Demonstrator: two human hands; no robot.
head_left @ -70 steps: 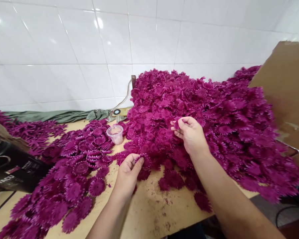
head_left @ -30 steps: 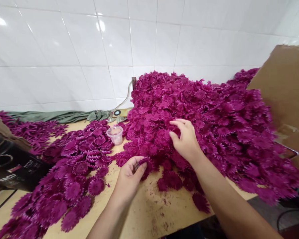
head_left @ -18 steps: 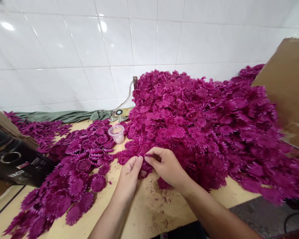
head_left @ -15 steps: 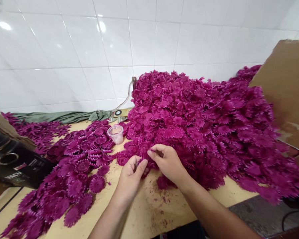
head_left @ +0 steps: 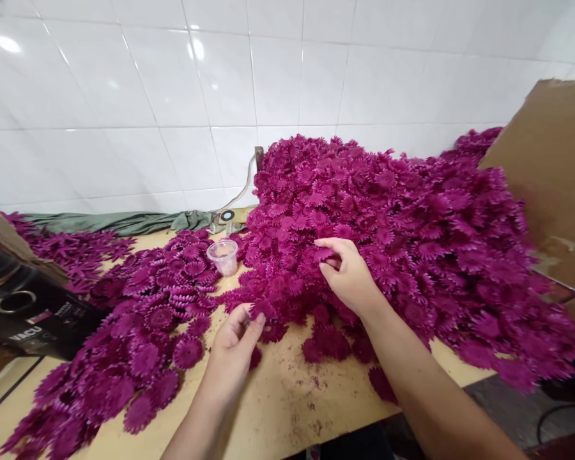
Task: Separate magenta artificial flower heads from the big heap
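L hand (head_left: 230, 342) pinches a magenta flower (head_left: 259, 311) lower ctr; R hand (head_left: 351, 276), thumb & index apart, at big flower pile (head_left: 388, 198) ctr-right, can't tell if gripping.

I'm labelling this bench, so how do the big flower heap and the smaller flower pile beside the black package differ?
The big heap rises high before the tiled wall; the smaller pile lies low. The heap sits mostly right of the clear cup, the pile mostly left. Both are magenta, with jagged-edged pieces.

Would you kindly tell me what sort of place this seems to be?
Probably an indoor workshop, judging by the big flower heap on the table and the tiled wall behind.
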